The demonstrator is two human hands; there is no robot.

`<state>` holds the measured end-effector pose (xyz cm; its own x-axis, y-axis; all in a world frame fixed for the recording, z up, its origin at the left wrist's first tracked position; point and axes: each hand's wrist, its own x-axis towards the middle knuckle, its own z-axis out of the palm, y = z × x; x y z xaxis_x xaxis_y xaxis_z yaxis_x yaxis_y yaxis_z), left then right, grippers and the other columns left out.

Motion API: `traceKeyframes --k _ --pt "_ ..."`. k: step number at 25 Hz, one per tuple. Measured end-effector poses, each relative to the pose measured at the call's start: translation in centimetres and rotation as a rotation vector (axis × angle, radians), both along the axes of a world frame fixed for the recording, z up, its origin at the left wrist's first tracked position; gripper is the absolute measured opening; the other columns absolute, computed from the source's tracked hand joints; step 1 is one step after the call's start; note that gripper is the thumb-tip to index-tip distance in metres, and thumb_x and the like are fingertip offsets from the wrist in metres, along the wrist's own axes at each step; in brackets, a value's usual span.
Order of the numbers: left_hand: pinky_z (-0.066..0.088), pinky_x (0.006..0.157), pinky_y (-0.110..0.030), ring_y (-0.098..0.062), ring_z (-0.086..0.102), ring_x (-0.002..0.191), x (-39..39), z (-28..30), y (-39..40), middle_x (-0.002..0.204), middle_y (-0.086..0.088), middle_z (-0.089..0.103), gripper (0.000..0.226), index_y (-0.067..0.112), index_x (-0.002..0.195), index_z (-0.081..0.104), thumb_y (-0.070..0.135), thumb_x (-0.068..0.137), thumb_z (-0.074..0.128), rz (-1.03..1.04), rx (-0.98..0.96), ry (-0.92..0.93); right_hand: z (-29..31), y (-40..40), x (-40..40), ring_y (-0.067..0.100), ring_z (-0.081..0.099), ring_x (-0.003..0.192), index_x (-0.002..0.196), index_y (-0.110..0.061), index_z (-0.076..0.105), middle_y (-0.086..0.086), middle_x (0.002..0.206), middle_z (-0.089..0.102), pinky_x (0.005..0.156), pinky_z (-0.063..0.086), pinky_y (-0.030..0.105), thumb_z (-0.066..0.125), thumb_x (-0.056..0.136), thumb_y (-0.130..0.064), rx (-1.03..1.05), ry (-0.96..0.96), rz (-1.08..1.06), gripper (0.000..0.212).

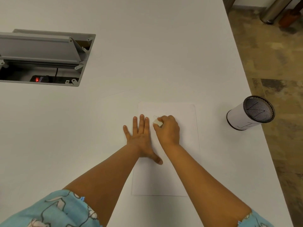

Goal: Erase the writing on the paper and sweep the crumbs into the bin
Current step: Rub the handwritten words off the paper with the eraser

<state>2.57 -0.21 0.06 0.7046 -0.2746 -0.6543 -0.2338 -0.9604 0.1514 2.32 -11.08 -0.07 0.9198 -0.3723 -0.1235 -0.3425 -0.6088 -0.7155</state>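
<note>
A white sheet of paper (pixel 183 145) lies on the white table (pixel 147 54) in front of me. Faint pencil writing (pixel 157 116) shows near its top, partly hidden by my right hand. My right hand (pixel 167 130) grips a small white eraser (pixel 157 123) and presses it on the paper just below the writing. My left hand (pixel 141 136) lies flat with straight fingers on the paper's left edge, thumb stretched onto the sheet. A small mesh bin (pixel 250 113) wrapped in white paper stands at the table's right edge. No crumbs can be made out.
An open grey cable hatch (pixel 44 58) is sunk into the table at the far left, with a power strip inside. The table's right edge (pixel 255 102) runs close beside the bin, with carpet beyond. A metal pedal bin (pixel 275 10) stands on the floor at the top right.
</note>
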Motion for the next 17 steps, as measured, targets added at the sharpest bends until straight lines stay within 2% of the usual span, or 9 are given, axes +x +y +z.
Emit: traceKeyframes --k 1,4,6,7,9,12,14,17 --pt "-0.024 0.099 -0.061 -0.028 -0.050 0.122 0.0 0.0 0.1 0.140 -0.006 -0.050 0.162 0.017 0.128 -0.045 0.081 0.033 0.069 0.002 -0.007 0.004 0.0 -0.6 -0.5 0.015 0.057 0.087 0.101 -0.010 0.064 0.007 0.102 0.062 0.075 0.042 0.017 0.065 0.082 -0.018 0.093 -0.022 -0.057 0.021" --pt "-0.028 0.096 -0.060 -0.026 -0.053 0.118 0.0 -0.1 0.2 0.138 -0.003 -0.051 0.162 0.019 0.122 -0.049 0.081 0.031 0.070 0.012 -0.027 0.010 0.5 -3.1 -3.7 0.007 0.061 0.080 0.087 -0.021 0.066 -0.003 0.090 0.066 0.069 0.048 0.011 0.070 0.078 -0.022 0.513 -0.078 -0.440 0.010" --pt "-0.029 0.094 -0.059 -0.025 -0.053 0.117 0.0 -0.1 0.2 0.139 -0.003 -0.051 0.161 0.020 0.118 -0.051 0.081 0.031 0.070 0.015 -0.029 0.016 0.3 -4.5 -5.6 0.009 0.061 0.075 0.088 -0.018 0.067 -0.005 0.084 0.067 0.066 0.049 0.014 0.070 0.078 -0.026 0.630 -0.029 -0.531 0.013" --pt "-0.029 0.093 -0.059 -0.025 -0.053 0.117 0.0 -0.1 0.3 0.139 -0.003 -0.051 0.161 0.020 0.117 -0.051 0.081 0.030 0.070 0.016 -0.027 0.019 0.2 -4.8 -6.3 0.009 0.061 0.076 0.090 -0.017 0.067 -0.006 0.084 0.067 0.066 0.048 0.013 0.069 0.079 -0.026 0.621 0.000 -0.495 0.015" --pt "-0.029 0.094 -0.059 -0.026 -0.052 0.118 0.1 -0.1 0.2 0.139 -0.003 -0.051 0.162 0.019 0.119 -0.050 0.080 0.030 0.071 0.022 -0.013 0.027 0.3 -4.3 -7.2 0.007 0.061 0.081 0.091 -0.020 0.064 -0.005 0.090 0.065 0.068 0.045 0.011 0.068 0.080 -0.024 0.477 0.013 -0.353 0.012" --pt "-0.025 0.096 -0.063 -0.028 -0.050 0.122 0.2 0.2 -0.5 0.138 -0.006 -0.051 0.164 0.017 0.126 -0.047 0.078 0.032 0.073 0.041 0.037 0.050 -0.3 -2.8 -8.2 0.010 0.058 0.086 0.100 -0.018 0.064 -0.005 0.094 0.060 0.071 0.043 0.013 0.067 0.081 -0.026 0.104 0.008 -0.103 0.021" --pt "-0.024 0.096 -0.065 -0.029 -0.049 0.123 0.3 0.3 -0.9 0.138 -0.007 -0.052 0.164 0.016 0.125 -0.048 0.074 0.034 0.076 0.067 0.066 0.076 -0.8 -2.1 -8.0 0.013 0.055 0.090 0.104 -0.015 0.064 -0.001 0.097 0.061 0.074 0.041 0.016 0.067 0.081 -0.027 -0.096 -0.014 -0.008 0.027" --pt "-0.022 0.097 -0.066 -0.030 -0.049 0.123 0.6 0.5 -1.2 0.136 -0.008 -0.053 0.164 0.016 0.122 -0.050 0.070 0.036 0.079 0.095 0.085 0.103 -0.8 -1.6 -5.1 0.021 0.057 0.092 0.104 -0.010 0.065 0.008 0.098 0.063 0.075 0.041 0.021 0.065 0.082 -0.022 -0.137 -0.063 0.027 0.025"
